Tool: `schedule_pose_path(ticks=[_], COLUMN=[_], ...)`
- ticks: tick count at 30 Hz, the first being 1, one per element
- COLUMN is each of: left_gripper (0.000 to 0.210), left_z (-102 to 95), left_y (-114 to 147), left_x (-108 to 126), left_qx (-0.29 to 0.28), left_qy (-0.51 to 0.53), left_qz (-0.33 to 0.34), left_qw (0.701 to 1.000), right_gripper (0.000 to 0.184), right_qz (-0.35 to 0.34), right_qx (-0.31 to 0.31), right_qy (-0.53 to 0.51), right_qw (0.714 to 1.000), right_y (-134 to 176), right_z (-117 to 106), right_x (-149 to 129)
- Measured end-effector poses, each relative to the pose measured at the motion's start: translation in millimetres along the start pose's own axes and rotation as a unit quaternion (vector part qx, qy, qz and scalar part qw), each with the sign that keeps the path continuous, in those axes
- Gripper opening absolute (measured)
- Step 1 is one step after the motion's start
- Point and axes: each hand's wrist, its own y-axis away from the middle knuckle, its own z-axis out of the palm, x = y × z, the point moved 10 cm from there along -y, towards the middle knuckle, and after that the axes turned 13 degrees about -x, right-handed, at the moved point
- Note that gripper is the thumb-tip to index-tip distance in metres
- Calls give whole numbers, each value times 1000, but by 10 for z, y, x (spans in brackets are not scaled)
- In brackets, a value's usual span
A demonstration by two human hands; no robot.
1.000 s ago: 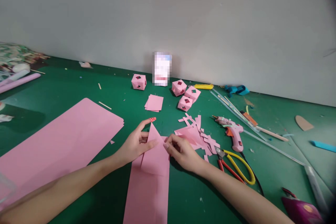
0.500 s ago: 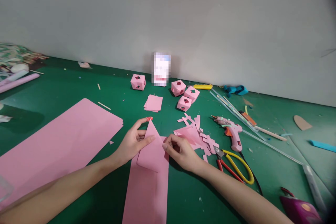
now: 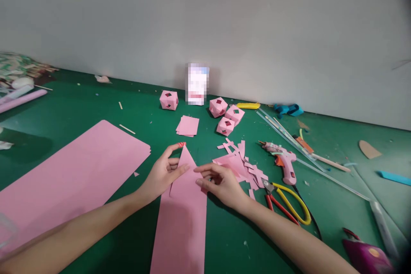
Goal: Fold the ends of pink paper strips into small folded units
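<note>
Head view, what changed: half a second ago a folded flap stood loose on the pink strip (image 3: 181, 218); now it lies flatter, and the far end comes to a clean point.
Left hand (image 3: 163, 173): my fingers are bent lightly against the left edge of the point, thumb and forefinger pinching its tip, so I hold the strip there and do not lift it.
Right hand (image 3: 221, 184): it has slid inward from the right edge; the forefinger now lies stretched across the fold, pressing down, the other fingers curled. It presses the paper but does not grasp it.
Strip's place: flat on the green mat (image 3: 96, 107), running from the near edge of the picture up to my hands, between the large pink sheet (image 3: 73, 171) and the pile of pink offcuts (image 3: 244, 165).
Reading: I judge the crease is being set, the fold itself done.
Nearby: scissors (image 3: 289, 205) and glue gun (image 3: 284, 160) lie to my right, untouched; finished pink cubes (image 3: 226, 117) and a stack of small squares (image 3: 188, 125) lie farther off.
</note>
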Motion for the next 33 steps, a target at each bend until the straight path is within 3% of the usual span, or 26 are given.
schedule_pose_path(ticks=[3,5,8,11,19,26,33], left_gripper=[71,73,72,67,75,65,51], left_z=[-33,-29,110,209,224,159,106], left_y=[21,83,157,187,139,163,185], left_x=[106,224,312,300,200,233,220], left_qx=[22,34,-6,-47,-74,-37,-6], left_qy=[-16,-86,-222,-296,-286,-249,-291], left_qz=[76,134,170,168,132,131,99], left_qw=[997,987,960,939,946,959,952], right_gripper=[31,32,32,30,29,32,34], right_qz=[10,13,10,4,13,12,15], right_qx=[14,17,16,19,22,11,37], right_qy=[-21,-40,-73,-94,-110,-118,-70], right_qw=[1000,999,997,995,994,993,997], right_y=[0,-1,-3,-3,18,-6,-1], right_z=[-31,-45,-62,-90,-122,-91,-132], right_x=[29,38,33,7,-80,-86,-18])
